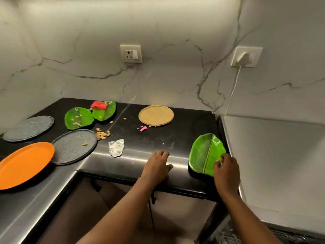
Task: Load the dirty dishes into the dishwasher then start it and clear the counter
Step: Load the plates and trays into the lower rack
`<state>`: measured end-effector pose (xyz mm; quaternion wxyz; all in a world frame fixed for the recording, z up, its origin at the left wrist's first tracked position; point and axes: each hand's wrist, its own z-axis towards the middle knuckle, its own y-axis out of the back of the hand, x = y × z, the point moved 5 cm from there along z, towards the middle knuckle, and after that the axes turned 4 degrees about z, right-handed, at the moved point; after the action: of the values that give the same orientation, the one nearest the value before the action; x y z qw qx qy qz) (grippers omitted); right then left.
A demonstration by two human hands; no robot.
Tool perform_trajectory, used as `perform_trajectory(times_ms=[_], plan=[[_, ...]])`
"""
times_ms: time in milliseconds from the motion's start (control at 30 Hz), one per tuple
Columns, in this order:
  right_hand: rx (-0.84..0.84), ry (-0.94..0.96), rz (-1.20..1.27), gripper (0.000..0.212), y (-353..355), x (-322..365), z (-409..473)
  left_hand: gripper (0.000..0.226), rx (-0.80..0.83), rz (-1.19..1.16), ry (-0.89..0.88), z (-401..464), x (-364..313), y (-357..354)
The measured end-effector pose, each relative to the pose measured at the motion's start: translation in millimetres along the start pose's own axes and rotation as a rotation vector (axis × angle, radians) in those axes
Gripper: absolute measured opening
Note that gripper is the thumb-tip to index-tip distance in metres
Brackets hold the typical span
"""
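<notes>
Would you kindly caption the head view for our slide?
Right hand pinches a green leaf-shaped plate; left hand rests on the black counter.

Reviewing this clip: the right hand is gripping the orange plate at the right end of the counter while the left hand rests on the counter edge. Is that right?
Not quite. The head view shows the right hand gripping the green leaf-shaped plate at the right end of the counter, not the orange plate, which sits untouched at the far left. The left hand does rest on the counter edge.

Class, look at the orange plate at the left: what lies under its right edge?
The orange plate overlaps the rim of a grey speckled plate; whatever lies on the counter beneath both is covered.
</notes>
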<state>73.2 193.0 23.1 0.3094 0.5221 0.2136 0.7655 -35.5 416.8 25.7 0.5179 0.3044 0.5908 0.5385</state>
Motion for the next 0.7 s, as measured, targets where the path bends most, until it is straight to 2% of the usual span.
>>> perform_trajectory(times_ms=[200,367,533,633,700], plan=[[0.170,-0.165,-0.063,0.035,-23.2,-49.3,55.2,0.060,0.147,0.021,0.049,74.8,-21.4,-39.4],[0.357,-0.277,0.028,0.051,-52.7,-61.0,77.2,0.078,0.501,0.052,0.181,90.8,-11.6,-73.1],[0.367,-0.424,0.103,0.054,-67.1,-58.7,82.1,0.083,0.538,0.011,0.208,97.4,-6.1,-77.9],[0.372,-0.485,0.171,0.045,-68.6,-57.9,85.9,0.079,0.525,0.037,0.233,108.0,-8.0,-77.1],[0.369,-0.493,0.188,0.033,-65.6,-57.9,88.6,0.068,0.507,0.052,0.245,111.6,-10.4,-75.8]])
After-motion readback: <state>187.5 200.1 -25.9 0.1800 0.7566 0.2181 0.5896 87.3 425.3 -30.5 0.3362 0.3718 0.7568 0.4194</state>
